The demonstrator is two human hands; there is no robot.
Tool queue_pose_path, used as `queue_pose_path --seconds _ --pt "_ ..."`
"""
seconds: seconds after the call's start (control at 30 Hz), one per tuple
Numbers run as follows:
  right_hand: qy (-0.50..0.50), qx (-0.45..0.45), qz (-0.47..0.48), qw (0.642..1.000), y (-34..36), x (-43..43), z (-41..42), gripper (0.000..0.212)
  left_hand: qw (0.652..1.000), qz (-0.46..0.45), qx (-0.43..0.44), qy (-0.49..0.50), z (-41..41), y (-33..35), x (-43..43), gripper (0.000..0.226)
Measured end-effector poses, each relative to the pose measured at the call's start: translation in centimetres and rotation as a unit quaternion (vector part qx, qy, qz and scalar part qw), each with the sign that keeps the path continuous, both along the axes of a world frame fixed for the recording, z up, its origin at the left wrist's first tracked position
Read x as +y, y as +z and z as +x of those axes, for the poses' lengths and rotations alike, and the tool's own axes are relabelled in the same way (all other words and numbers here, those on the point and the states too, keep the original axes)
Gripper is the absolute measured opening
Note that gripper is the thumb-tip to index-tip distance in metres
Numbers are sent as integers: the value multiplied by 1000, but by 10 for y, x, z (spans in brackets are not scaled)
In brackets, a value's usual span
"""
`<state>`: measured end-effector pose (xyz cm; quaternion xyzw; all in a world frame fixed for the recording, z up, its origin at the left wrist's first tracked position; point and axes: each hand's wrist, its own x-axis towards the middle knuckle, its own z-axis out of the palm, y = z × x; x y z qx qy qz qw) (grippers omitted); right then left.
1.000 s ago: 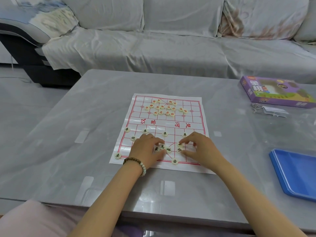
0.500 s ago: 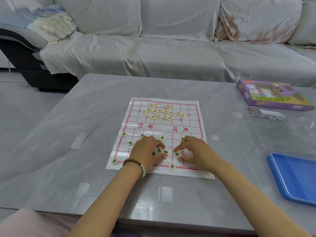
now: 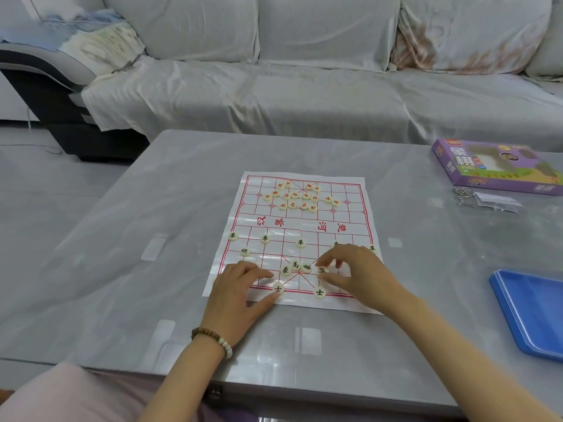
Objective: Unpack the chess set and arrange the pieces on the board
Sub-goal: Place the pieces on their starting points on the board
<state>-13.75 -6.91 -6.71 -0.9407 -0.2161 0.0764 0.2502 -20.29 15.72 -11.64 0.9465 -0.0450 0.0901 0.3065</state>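
Note:
A white paper board (image 3: 350, 226) with a red grid lies on the grey table. Several red-lettered pieces (image 3: 300, 196) sit in a loose heap at its far end. Black-lettered pieces stand on the near half, three of them bunched (image 3: 295, 267) near the centre. My left hand (image 3: 240, 295) pinches a black piece (image 3: 277, 288) between thumb and forefinger on the near row. My right hand (image 3: 359, 274) pinches another black piece (image 3: 321, 271) just right of the bunch. One more black piece (image 3: 319, 292) lies free on the near row.
The purple game box (image 3: 499, 167) rests at the table's far right, with a small packet and key ring (image 3: 487, 201) in front of it. A blue tray (image 3: 536, 312) lies at the right edge. A covered sofa (image 3: 304, 86) stands behind the table.
My left hand drew back from the bunch toward the near row with a piece between its fingers. My right hand stayed by the piece beside the bunch. The camera tilted down slightly.

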Motion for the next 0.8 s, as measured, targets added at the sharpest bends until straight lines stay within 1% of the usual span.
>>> queue_pose_path --seconds 0.07,0.17,0.23,0.37,0.6,0.8 --pt "5 -2 12 1000 -1 12 -8 22 1000 -2 -2 8 1 -2 0 45" --pt "39 -17 -10 999 -10 25 -18 27 1000 -12 11 12 3 -3 -1 29" --pt "44 -22 -14 999 -14 28 -20 26 1000 -17 12 10 3 -2 -3 25" --pt "38 -17 -6 999 -15 27 -23 27 1000 -23 14 5 4 -2 -4 24" --pt "-5 -74 -34 997 -22 30 -25 30 999 -18 30 4 7 -3 -4 21" --pt "-5 -85 -42 995 -27 32 -24 24 999 -14 38 5 7 -3 -4 24"
